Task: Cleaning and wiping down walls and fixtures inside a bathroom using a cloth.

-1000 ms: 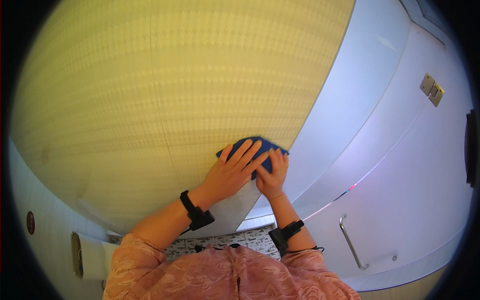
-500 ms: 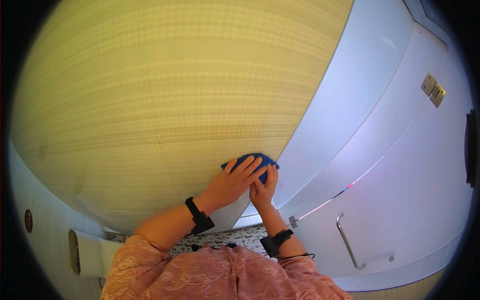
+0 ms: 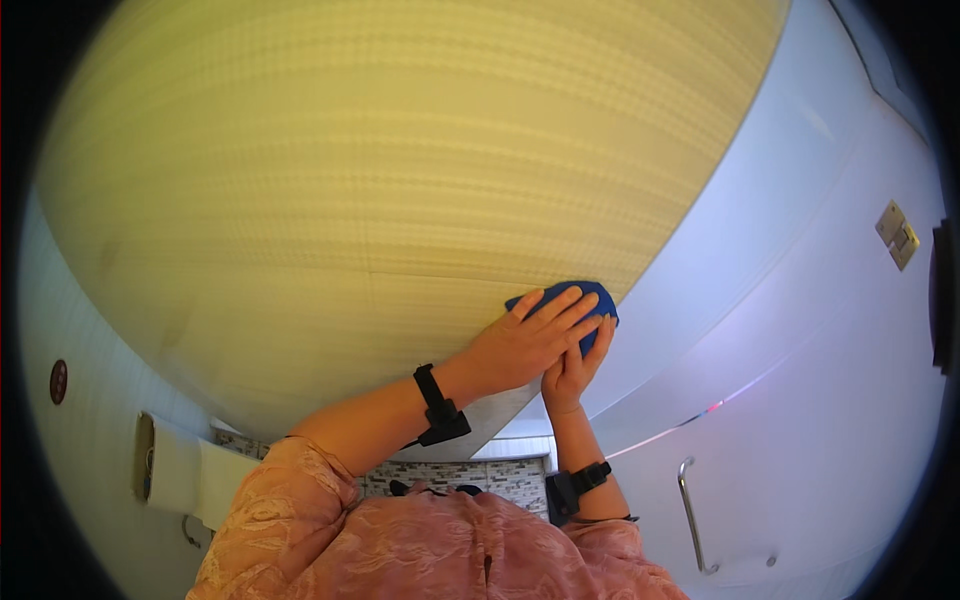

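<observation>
A folded blue cloth (image 3: 590, 295) lies pressed against the yellowish patterned wall (image 3: 400, 180), close to its right-hand edge. My left hand (image 3: 530, 345) covers much of the cloth, fingers spread over it and holding it to the wall. Tucked in at the cloth's lower right side is my right hand (image 3: 580, 368), its fingers against the cloth and partly behind the left fingertips. How firmly the right fingers grip is partly hidden. Both wrists wear black straps with small black boxes.
A frosted glass panel with a metal hinge (image 3: 898, 236) and a chrome handle (image 3: 693, 515) stands to the right. At lower left are a white toilet (image 3: 185, 465) and a dark oval plate (image 3: 59, 382) on the wall. Mosaic tiles (image 3: 515, 480) show below.
Both hands have moved right and slightly up in the picture with the blue cloth. The view has also shifted, and the wall's edge and hinge appear farther right.
</observation>
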Demonstrator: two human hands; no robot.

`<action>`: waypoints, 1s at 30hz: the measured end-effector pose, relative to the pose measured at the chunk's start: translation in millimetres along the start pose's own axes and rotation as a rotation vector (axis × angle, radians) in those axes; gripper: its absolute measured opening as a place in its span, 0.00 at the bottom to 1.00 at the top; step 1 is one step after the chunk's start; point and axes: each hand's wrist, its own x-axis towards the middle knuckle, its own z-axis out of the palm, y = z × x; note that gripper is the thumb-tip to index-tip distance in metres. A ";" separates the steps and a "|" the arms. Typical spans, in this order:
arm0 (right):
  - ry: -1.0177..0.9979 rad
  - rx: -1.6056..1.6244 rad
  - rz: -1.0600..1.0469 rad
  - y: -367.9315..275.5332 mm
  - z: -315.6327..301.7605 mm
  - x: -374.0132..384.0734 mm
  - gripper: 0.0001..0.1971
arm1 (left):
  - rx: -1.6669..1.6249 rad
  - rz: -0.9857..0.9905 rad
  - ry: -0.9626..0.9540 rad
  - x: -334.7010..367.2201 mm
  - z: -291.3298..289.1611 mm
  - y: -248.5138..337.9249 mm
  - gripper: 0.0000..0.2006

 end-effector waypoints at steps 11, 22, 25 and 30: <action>-0.308 -0.056 0.058 -21.5 17.7 -129.7 0.17 | -0.140 0.078 -0.238 -137.9 27.9 10.2 0.24; -0.227 0.005 -0.098 -53.2 25.4 -27.9 0.17 | -0.016 -0.160 -0.078 -101.1 -9.9 -20.9 0.19; -0.225 -0.003 -0.170 -51.1 33.5 -30.4 0.18 | 0.050 -0.124 0.028 -118.9 -5.6 -31.3 0.22; -0.395 0.043 -0.231 -29.2 34.9 -67.9 0.20 | 0.003 -0.190 -0.154 -159.5 18.5 -11.8 0.23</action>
